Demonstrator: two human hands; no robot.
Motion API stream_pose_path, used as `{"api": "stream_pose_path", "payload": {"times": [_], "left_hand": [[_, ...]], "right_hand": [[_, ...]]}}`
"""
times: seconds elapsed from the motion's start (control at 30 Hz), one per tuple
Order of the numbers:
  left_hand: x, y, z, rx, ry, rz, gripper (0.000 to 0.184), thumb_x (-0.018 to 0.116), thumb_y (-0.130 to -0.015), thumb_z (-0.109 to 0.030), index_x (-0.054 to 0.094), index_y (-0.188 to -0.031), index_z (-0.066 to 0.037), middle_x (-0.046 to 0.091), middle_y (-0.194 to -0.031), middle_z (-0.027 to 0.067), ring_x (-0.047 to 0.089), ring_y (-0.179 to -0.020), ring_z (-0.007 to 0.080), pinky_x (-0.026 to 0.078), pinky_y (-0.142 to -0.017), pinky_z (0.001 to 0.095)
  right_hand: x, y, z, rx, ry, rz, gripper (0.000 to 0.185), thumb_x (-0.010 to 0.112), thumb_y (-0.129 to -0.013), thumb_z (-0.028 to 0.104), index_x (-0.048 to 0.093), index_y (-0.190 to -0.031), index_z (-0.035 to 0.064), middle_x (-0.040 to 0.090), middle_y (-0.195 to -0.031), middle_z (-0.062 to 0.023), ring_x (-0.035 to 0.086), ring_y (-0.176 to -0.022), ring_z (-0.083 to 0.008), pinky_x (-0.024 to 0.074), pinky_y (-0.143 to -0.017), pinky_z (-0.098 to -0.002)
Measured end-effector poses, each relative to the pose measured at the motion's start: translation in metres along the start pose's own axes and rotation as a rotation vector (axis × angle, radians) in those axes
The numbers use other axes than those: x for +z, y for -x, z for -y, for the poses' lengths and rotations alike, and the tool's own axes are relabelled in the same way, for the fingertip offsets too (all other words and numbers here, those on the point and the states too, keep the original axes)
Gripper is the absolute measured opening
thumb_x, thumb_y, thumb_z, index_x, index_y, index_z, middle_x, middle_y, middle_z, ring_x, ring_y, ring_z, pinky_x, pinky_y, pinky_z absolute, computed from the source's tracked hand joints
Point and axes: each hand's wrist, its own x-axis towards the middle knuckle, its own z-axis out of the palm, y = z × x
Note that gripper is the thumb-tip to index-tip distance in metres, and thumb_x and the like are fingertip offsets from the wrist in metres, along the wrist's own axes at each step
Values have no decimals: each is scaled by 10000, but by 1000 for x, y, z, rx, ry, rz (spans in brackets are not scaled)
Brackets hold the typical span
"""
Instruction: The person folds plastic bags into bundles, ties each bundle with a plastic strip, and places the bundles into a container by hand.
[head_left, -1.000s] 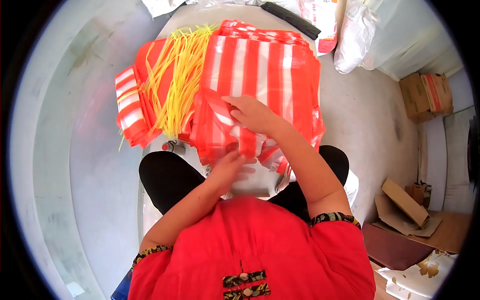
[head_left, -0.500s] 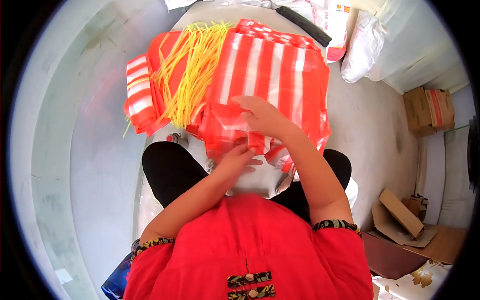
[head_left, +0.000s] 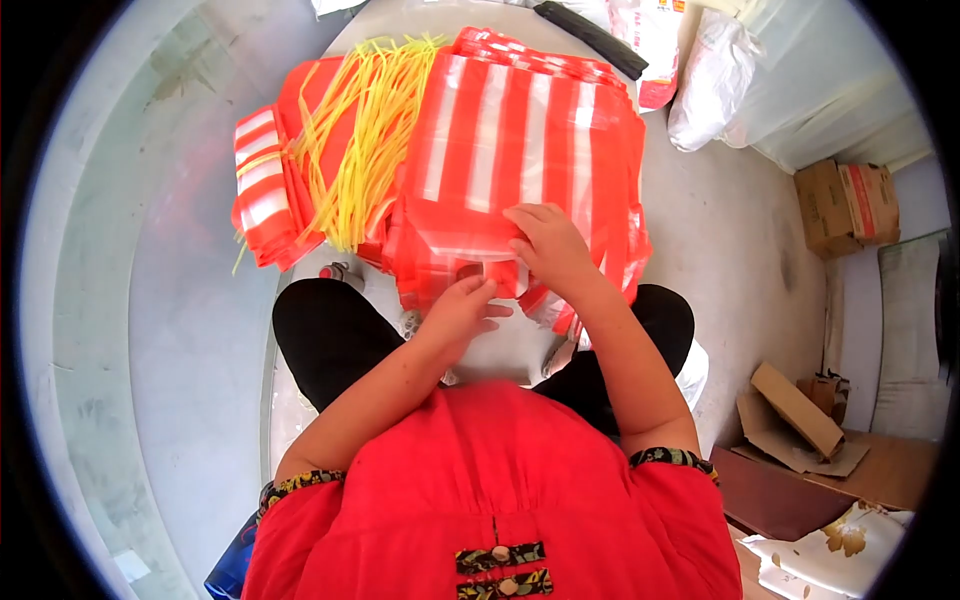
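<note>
Striped plastic sheets [head_left: 510,150], red and white, lie in a thick stack before the seated person, mostly flat, with the near edge ruffled just beyond the lap. From where I stand, the work looks partly done.

At the far left sits a folded bundle [head_left: 265,205] of the same striped plastic, with a yellow tie [head_left: 258,162] across it. I take that one as finished. Just right of it, partly covering more red plastic [head_left: 305,85], spreads a tangle of yellow strips [head_left: 370,130]. They lie loose, so plenty of them seem unused. On the near side of the plastic, by the left knee, a red-capped bottle [head_left: 340,272] pokes out.

Next comes the left hand [head_left: 458,312], at the near edge of the stack. Its forefinger tip is at a small turned-up flap, the other fingers spread; I cannot tell whether it is pinching the plastic. Right of it and a little farther off, the right hand [head_left: 550,245] rests on top of the sheets, thumb and forefinger visibly apart. Between the hands, only that near edge is disturbed.

The rest of the stack runs to the right, its layers fanned along the far edge, neither rolled nor tied. By my reckoning, most of the plastic is yet to be dealt with. Beyond it, at the far right, lie a black roll [head_left: 592,40] and a white sack [head_left: 715,80], both well apart from the hands.
</note>
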Motion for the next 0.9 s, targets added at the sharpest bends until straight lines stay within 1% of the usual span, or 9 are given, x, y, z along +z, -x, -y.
{"api": "stream_pose_path", "payload": {"times": [0.07, 0.17, 0.27, 0.37, 0.47, 0.57, 0.67, 0.77, 0.9], "left_hand": [[2, 4, -1, 2, -27, -12, 271, 576, -1064, -306, 556, -1265, -125, 618, -1173, 8, 683, -1011, 189, 506, -782, 308], [5, 11, -2, 37, 1, -99, 316, 572, -1063, -292, 544, -1311, -97, 611, -1185, 23, 683, -1006, 191, 509, -766, 311], [3, 17, -5, 140, -132, -136, 349, 580, -1056, -245, 519, -1352, -72, 611, -1181, 31, 681, -1004, 187, 512, -750, 313], [-12, 13, 1, 428, -383, -189, 364, 627, -998, -131, 546, -1340, -37, 629, -1168, 84, 689, -990, 230, 521, -748, 331], [-10, 24, -25, 839, -1066, -279, 394, 666, -910, -32, 592, -1294, 11, 645, -1141, 152, 688, -953, 299, 552, -825, 376], [-11, 13, -39, 1124, -1393, -375, 379, 670, -855, -18, 638, -1231, 17, 643, -1112, 171, 658, -1019, 341, 548, -866, 409], [-11, 0, -44, 1140, -1463, -357, 410, 667, -827, -18, 646, -1235, 11, 642, -1103, 161, 637, -1048, 350, 541, -877, 427], [-10, -6, -48, 1052, -1510, -310, 430, 682, -836, -11, 649, -1265, -27, 633, -1167, 182, 621, -1047, 374, 520, -913, 443], [-3, -10, -53, 1102, -1602, -342, 410, 686, -831, -23, 666, -1240, -31, 639, -1193, 163, 618, -1068, 358, 518, -929, 428]], "right_hand": [[2, -1, 1, -13, 14, -33, 398, 693, -859, 58, 656, -1253, 22, 665, -1230, -159, 596, -1157, -359, 502, -999, -431], [0, -3, 5, 43, 1, -10, 384, 678, -866, 52, 659, -1249, 21, 664, -1185, -167, 600, -1135, -364, 504, -983, -435], [0, -2, 5, 53, -16, -30, 376, 666, -875, 50, 658, -1250, 21, 662, -1159, -171, 601, -1126, -368, 505, -975, -436], [3, -2, -2, 56, -63, -43, 356, 661, -871, 74, 655, -1226, 51, 657, -1175, -142, 596, -1139, -360, 495, -984, -457], [3, 0, -6, 77, -49, -21, 362, 655, -882, 76, 651, -1244, 47, 657, -1206, -146, 593, -1163, -353, 486, -1011, -450], [-6, 2, -3, 80, -37, -19, 326, 644, -899, 37, 680, -1222, 11, 673, -1194, -170, 614, -1154, -346, 509, -993, -415], [-13, 7, -6, 113, -76, -29, 317, 627, -914, 21, 680, -1227, 3, 684, -1199, -180, 625, -1150, -354, 513, -990, -413], [-19, 15, -13, 183, -103, -21, 316, 619, -922, 13, 678, -1232, -4, 692, -1191, -189, 636, -1134, -365, 515, -986, -413], [-26, 19, -12, 188, -87, -7, 323, 615, -928, 19, 673, -1245, -5, 698, -1176, -196, 644, -1117, -366, 517, -977, -412]]}}
